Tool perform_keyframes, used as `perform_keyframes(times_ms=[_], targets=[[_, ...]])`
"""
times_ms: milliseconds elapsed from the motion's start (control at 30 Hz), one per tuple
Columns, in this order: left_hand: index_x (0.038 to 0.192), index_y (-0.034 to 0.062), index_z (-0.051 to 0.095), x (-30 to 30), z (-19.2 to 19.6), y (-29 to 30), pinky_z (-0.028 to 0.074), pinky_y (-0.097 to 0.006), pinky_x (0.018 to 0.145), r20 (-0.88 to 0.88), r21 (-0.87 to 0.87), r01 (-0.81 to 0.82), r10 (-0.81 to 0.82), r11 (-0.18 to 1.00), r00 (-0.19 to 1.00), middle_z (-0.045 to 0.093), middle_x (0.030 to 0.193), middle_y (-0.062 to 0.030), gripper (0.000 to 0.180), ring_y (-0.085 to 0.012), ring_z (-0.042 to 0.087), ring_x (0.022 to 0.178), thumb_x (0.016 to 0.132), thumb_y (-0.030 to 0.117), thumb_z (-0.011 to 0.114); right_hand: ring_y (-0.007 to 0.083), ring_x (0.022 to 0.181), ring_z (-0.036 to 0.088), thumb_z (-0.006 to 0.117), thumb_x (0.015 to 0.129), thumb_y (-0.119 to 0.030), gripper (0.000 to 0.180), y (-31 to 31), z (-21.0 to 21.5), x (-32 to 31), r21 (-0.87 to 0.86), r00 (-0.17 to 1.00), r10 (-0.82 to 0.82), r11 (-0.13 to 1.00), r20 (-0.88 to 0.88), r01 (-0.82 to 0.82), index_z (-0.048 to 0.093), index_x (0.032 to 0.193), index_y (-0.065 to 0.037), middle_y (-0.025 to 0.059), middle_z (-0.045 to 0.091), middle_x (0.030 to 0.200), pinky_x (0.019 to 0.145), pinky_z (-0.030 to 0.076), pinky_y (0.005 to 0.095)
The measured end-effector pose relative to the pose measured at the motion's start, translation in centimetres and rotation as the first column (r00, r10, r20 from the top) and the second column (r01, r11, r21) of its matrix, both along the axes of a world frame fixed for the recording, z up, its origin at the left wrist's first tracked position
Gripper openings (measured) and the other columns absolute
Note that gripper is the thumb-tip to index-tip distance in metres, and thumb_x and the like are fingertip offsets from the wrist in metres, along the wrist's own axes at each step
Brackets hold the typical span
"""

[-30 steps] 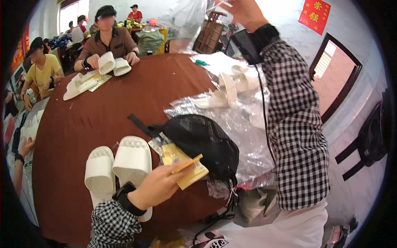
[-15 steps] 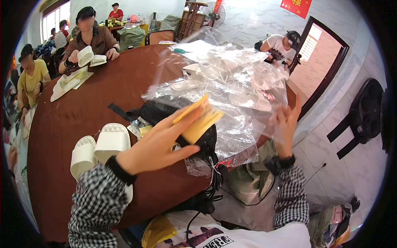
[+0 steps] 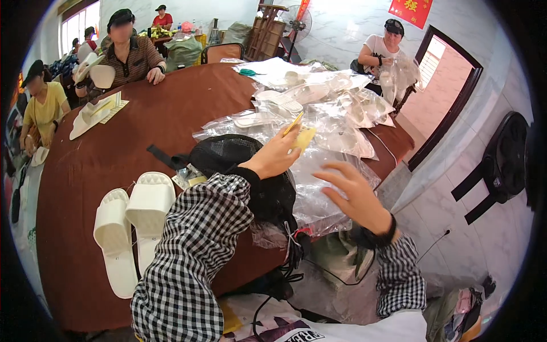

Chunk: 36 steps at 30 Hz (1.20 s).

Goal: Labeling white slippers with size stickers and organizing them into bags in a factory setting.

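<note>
Currently, the hands are apart. The left hand pinches thin yellow cards between thumb and fingers, above the clear plastic bags. The right hand appears unladen, its fingers spread and curved over the same film; whether a fingertip touches it cannot be told. The white slippers lie side by side on the brown tablecloth, to the left of the left sleeve.

Likely faults:
- Card loss. The cards project from the fingertips; a loose pinch could drop one among the bags.
- Double pick-up. Thin film tends to cling, so the right hand could lift two bags together.
- Snagging. The left forearm crosses the black mesh item; its cuff could catch there.
- Displacement. The checked sleeve overlaps one slipper in this view; a low backward sweep could knock the pair askew.
- Sliding. Film lies along the near table edge and could slip off if pulled.

Materials: the slippers appear to be moulded foam or soft plastic, with broad arched straps bearing a quilted relief. The bags are glossy, creased and transparent. The cards are flat, matt and straight-edged. The mesh item is rounded and finely perforated. The tablecloth looks smooth, with slight wrinkles.
</note>
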<state>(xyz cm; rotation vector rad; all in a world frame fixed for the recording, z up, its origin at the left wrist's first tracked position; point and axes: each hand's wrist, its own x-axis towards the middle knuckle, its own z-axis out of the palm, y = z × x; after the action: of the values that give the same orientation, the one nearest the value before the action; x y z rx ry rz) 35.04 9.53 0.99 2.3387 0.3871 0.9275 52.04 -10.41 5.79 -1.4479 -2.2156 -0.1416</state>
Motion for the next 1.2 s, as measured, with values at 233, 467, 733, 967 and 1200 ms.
perform_keyframes(times_ms=[233, 467, 733, 967, 1200], targets=[[0.135, 0.0041, 0.054, -4.8, 0.4, -1.5, 0.039, -0.047, 0.107, 0.037, 0.199, -0.149, 0.144, 0.969, 0.989, 0.052, 0.138, -0.0213, 0.049, -0.0422, 0.049, 0.127, 0.086, 0.0, 0.055, 0.0452, 0.142, 0.031, 0.052, 0.099, -0.048, 0.065, 8.3, -8.7, 2.7, -0.344, 0.948, -0.155, 0.905, 0.279, 0.25, 0.03, 0.156, -0.025, 0.0211, 0.035, 0.152, 0.107, 0.03, 0.0678], [0.123, 0.0094, 0.065, -3.9, -0.9, -1.0, 0.037, -0.044, 0.108, -0.237, 0.503, -0.044, 0.186, 0.863, 0.954, 0.06, 0.126, -0.0098, 0.039, -0.0312, 0.052, 0.125, 0.084, 0.013, 0.059, 0.0464, 0.133, 0.041, 0.065, 0.093, -0.038, 0.075, 9.3, -7.8, 3.8, -0.399, 0.969, 0.009, 0.912, 0.247, 0.093, 0.029, 0.154, -0.01, 0.0307, 0.038, 0.145, 0.111, 0.037, 0.0488], [0.097, 0.0093, 0.07, -7.0, 0.6, -3.7, 0.046, -0.041, 0.09, 0.211, 0.642, -0.31, 0.228, 0.701, 0.951, 0.063, 0.097, -0.0026, 0.016, -0.0223, 0.061, 0.097, 0.083, 0.01, 0.064, 0.0472, 0.128, 0.046, 0.07, 0.087, -0.046, 0.086, 10.7, -6.0, 2.1, -0.475, 0.98, 0.015, 0.876, 0.2, 0.084, 0.029, 0.154, -0.012, 0.0312, 0.04, 0.143, 0.105, 0.043, 0.0493], [0.096, 0.0053, 0.067, -6.3, 2.2, -3.6, 0.047, -0.042, 0.091, 0.33, 0.572, -0.461, 0.324, 0.679, 0.886, 0.064, 0.106, -0.0071, 0.021, -0.0287, 0.06, 0.102, 0.075, 0.006, 0.067, 0.0436, 0.14, 0.032, 0.069, 0.085, -0.029, 0.077, 13.0, -10.8, -1.5, -0.371, 0.943, 0.315, 0.893, 0.106, -0.256, 0.035, 0.152, -0.014, 0.0228, 0.035, 0.151, 0.095, 0.046, 0.0661], [0.098, 0.0039, 0.066, -5.4, -1.1, -1.9, 0.051, -0.045, 0.077, 0.071, 0.261, -0.381, 0.376, 0.887, 0.924, 0.065, 0.099, -0.0132, 0.017, -0.0366, 0.064, 0.09, 0.084, 0.013, 0.069, 0.0301, 0.14, 0.041, 0.066, 0.09, -0.02, 0.053, 8.7, -5.7, 1.3, -0.42, 0.902, 0.249, 0.819, -0.354, -0.391, 0.054, 0.139, -0.003, 0.0206, 0.046, 0.147, 0.112, 0.038, 0.0484]])
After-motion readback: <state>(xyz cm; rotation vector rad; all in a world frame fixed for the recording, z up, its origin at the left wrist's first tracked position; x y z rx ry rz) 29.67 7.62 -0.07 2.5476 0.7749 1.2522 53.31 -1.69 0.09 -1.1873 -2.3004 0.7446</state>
